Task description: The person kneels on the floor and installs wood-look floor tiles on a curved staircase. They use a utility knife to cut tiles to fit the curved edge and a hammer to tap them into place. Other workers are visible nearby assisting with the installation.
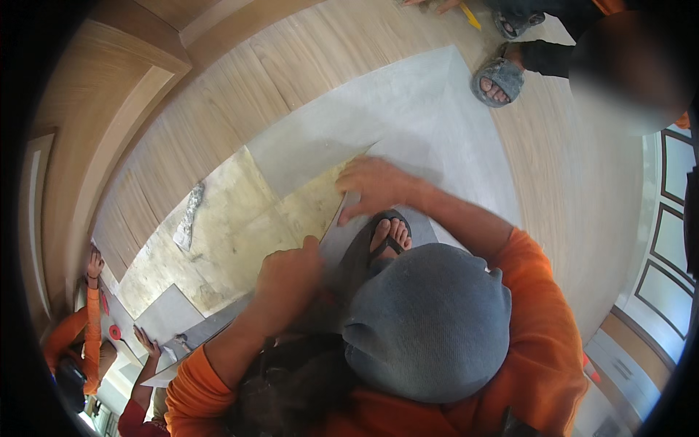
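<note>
Left hand [291, 275] is blurring; fingers looking curled, cannot tell whether they are gripping anything. Grey floor plank [337, 240] is lying between the two hands, beside a sandalled foot [391, 234]. Right hand [373, 186] is pinching the plank's edge between thumb and fingers. Beyond, yellowish subfloor [233, 218] is showing, a crumpled silvery strip [191, 217] resting on it. Farther off, wood-look planks [240, 87] are bordering the patch.
</note>
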`<state>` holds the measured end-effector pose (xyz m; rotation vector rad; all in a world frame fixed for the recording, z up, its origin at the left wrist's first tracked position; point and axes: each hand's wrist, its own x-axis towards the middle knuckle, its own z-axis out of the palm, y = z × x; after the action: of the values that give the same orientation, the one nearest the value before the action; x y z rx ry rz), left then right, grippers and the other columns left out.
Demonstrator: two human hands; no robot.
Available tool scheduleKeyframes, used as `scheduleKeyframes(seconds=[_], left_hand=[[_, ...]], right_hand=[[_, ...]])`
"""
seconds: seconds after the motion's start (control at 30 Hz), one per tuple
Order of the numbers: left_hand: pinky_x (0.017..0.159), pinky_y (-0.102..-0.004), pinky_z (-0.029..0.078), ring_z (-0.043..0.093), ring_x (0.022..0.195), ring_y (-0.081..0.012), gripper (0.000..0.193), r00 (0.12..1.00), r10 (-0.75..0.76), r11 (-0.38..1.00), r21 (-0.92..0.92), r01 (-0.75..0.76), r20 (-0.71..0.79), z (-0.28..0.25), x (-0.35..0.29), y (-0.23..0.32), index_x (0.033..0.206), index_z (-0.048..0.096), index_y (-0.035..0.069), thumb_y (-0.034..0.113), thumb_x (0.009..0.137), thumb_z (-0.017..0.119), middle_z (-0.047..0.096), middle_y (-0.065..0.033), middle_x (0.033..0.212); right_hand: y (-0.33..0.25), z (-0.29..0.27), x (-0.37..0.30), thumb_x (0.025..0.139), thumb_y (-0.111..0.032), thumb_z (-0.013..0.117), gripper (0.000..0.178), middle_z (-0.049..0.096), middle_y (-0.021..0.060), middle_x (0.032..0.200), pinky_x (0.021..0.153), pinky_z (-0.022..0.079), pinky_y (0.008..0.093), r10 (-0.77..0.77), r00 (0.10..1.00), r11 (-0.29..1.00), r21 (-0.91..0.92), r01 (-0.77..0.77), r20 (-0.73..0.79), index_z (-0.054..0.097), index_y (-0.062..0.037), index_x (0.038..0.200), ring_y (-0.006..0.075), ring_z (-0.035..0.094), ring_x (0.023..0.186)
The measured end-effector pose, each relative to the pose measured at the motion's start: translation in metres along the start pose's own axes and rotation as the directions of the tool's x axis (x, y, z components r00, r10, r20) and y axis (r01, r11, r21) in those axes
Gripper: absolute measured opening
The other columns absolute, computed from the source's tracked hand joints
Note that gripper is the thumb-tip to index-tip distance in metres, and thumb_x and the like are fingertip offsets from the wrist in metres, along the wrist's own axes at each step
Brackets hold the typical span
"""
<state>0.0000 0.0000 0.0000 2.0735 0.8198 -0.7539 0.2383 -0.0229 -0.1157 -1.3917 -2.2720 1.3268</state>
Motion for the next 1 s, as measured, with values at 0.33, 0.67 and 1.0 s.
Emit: scheduleKeyframes(seconds=[0.33,0.67,1.0], left_hand=[[0.062,-0.0442,0.056,0.07,0.067,-0.0349,0.023,0.979,0.103,0.992,0.094,-0.088,-0.174,0.026,-0.001,-0.002,0.097,0.051,0.0,0.017,0.088,0.063,0.068,-0.0163,0.069],[0.059,-0.0458,0.054,0.069,0.067,-0.0366,0.031,0.986,0.159,0.987,-0.028,-0.16,-0.041,0.031,-0.026,0.018,0.101,0.045,0.001,0.021,0.086,0.063,0.067,-0.0171,0.069],[0.057,-0.0482,0.051,0.067,0.064,-0.0375,0.019,0.974,0.22,0.974,0.064,-0.217,-0.05,0.024,-0.044,0.002,0.105,0.052,0.007,0.019,0.09,0.057,0.066,-0.0166,0.069]], right_hand=[[0.016,0.021,-0.02,0.068,-0.053,0.081,0.056,0.059,0.0131,0.082,0.084,0.044,0.0426,-0.019,0.954,0.999,-0.052,0.004,-0.299,0.063,-0.0027,0.084,0.0347,0.056,0.087],[-0.017,0.02,-0.069,0.064,-0.049,0.083,0.051,0.055,0.0072,0.079,0.08,0.043,0.0408,-0.046,0.902,0.998,-0.058,0.023,-0.429,0.059,-0.0059,0.079,0.0293,0.055,0.084],[-0.049,0.024,-0.112,0.077,-0.036,0.076,0.034,0.061,0.0072,0.091,0.087,0.045,0.0388,0.034,0.918,0.985,-0.143,-0.098,-0.395,0.066,-0.0074,0.093,0.0286,0.058,0.097]])
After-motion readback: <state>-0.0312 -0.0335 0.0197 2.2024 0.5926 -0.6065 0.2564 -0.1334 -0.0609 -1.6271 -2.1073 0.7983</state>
